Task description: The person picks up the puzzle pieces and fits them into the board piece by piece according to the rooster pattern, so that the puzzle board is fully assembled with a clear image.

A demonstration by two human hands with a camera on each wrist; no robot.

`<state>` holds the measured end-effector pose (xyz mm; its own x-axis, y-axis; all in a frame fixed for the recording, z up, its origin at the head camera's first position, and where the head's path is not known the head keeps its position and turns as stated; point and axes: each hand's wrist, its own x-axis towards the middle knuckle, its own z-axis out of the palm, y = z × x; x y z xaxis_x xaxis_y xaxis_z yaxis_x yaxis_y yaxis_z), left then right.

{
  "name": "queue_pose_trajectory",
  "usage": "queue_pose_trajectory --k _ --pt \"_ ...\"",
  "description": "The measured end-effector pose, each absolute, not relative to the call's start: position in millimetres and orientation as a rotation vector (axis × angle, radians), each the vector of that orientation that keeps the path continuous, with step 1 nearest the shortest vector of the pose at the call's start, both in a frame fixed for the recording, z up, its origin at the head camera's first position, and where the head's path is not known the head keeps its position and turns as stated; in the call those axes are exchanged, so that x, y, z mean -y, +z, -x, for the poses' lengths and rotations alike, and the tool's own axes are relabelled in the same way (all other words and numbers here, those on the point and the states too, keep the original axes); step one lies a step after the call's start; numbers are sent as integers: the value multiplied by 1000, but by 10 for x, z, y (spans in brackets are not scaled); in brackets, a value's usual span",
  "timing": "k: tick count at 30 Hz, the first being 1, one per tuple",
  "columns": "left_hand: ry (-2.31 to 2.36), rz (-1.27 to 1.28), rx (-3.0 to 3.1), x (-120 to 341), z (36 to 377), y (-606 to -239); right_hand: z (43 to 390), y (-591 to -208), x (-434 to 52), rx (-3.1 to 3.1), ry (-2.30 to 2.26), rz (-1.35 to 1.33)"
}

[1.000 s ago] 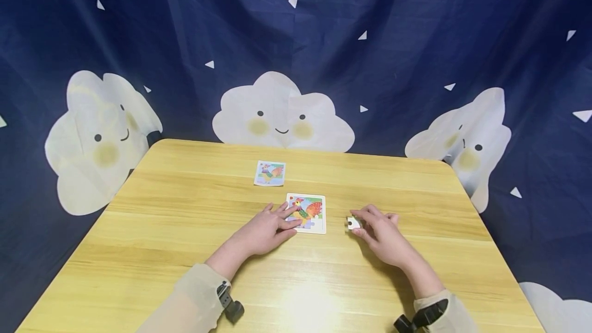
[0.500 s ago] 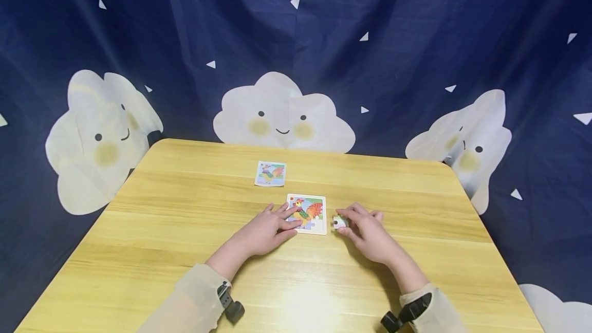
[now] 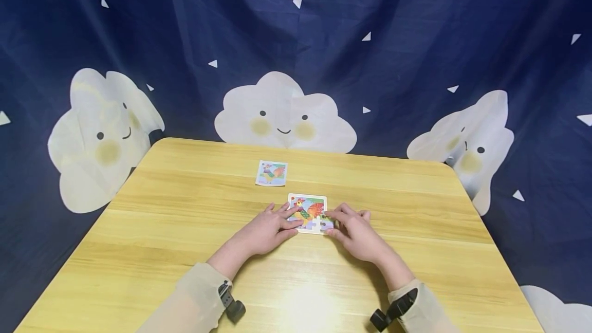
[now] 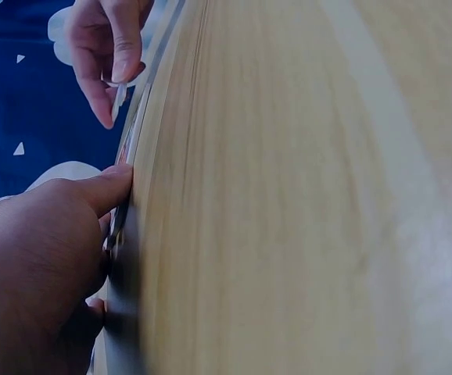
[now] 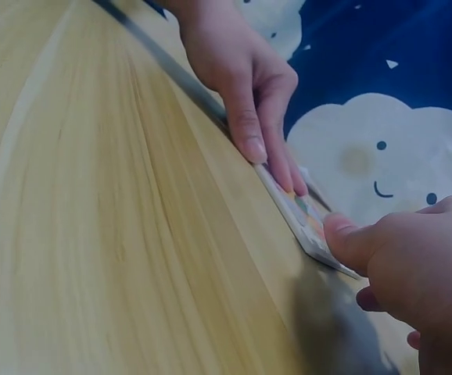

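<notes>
A puzzle piece is pinched in the right hand at the near right corner of the puzzle board. The board's left side is pressed flat by the straight fingers of the left hand. The right hand is nearer that corner.

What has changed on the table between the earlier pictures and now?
The right hand, pinching a small puzzle piece, slid left across the table and brought the piece to the near right corner of the puzzle board. The left hand stayed with its fingers resting on the board's left side. The board and the small picture card did not move.
</notes>
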<state>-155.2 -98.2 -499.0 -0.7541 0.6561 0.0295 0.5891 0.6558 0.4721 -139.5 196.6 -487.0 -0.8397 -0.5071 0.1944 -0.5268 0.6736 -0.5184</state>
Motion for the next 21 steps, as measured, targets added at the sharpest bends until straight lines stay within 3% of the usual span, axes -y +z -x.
queue_pose_trajectory --k 21 --pt "706 -1030 -2721 976 1541 -4955 1455 -4952 -1765 2853 806 -910"
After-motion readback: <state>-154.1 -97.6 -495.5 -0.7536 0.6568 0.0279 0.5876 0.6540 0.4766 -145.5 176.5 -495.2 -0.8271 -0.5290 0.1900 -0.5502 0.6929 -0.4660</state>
